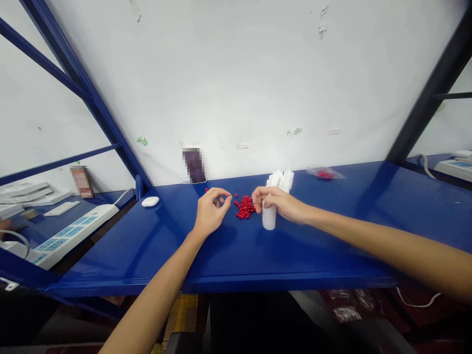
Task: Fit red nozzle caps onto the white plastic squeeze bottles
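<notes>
Several small red capsule-like pieces [245, 207] lie in a loose pile on the blue table [228, 255], between my two hands. Left of the pile, my left hand [213, 209] is raised with thumb and forefinger tips pinched together. Whatever is in that pinch, if anything, is too small to make out. My right hand [275, 200] curls around the top of a white plastic bottle [269, 220], thumb across its near side and fingers at its left. The bottle stands upright on the table, its mouth hidden by the hand.
Behind my right hand stand several white bottles [285, 179]. A clear bag with red pieces [326, 174] lies at the back right. A phone [194, 166] leans on the wall, and a white rounded case [150, 201] sits at left. A power strip [75, 236] lies beyond the blue frame.
</notes>
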A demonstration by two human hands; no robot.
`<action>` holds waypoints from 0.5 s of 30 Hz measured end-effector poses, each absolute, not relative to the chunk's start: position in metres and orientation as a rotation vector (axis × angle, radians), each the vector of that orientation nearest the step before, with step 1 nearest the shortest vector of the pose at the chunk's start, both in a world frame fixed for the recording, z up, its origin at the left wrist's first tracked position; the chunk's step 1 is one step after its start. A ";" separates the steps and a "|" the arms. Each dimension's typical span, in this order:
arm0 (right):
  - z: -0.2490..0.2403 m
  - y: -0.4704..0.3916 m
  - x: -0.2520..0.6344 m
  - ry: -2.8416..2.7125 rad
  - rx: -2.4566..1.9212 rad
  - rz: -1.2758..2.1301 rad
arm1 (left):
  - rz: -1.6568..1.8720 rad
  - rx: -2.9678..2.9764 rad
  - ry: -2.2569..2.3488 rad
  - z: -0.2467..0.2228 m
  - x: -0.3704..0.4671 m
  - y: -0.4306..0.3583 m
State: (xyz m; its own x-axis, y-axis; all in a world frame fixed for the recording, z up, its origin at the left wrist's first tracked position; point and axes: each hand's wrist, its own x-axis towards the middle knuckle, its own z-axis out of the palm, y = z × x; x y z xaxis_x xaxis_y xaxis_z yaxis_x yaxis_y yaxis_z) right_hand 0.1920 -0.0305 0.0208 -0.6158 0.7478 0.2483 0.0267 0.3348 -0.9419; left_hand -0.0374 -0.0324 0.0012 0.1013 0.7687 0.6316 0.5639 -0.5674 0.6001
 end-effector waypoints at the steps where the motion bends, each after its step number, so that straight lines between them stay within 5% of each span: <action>1: 0.019 -0.033 0.196 -1.939 -0.678 1.329 | 1.528 2.035 1.302 0.005 -0.030 -0.035; 7: 0.019 -0.045 0.212 -2.214 -0.669 0.952 | 1.550 1.903 0.922 0.026 0.029 -0.067; 15: 0.010 -0.049 0.210 -1.941 -0.548 1.203 | 1.544 2.080 0.803 0.016 0.054 -0.071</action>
State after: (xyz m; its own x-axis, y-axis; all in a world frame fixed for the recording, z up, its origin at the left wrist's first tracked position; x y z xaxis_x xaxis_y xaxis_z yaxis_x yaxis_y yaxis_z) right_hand 0.2097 -0.0495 0.0099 -0.6086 0.6935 0.3855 -0.0367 0.4607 -0.8868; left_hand 0.0543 -0.0707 0.0163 0.2134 0.6708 0.7103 0.1964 -0.7416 0.6414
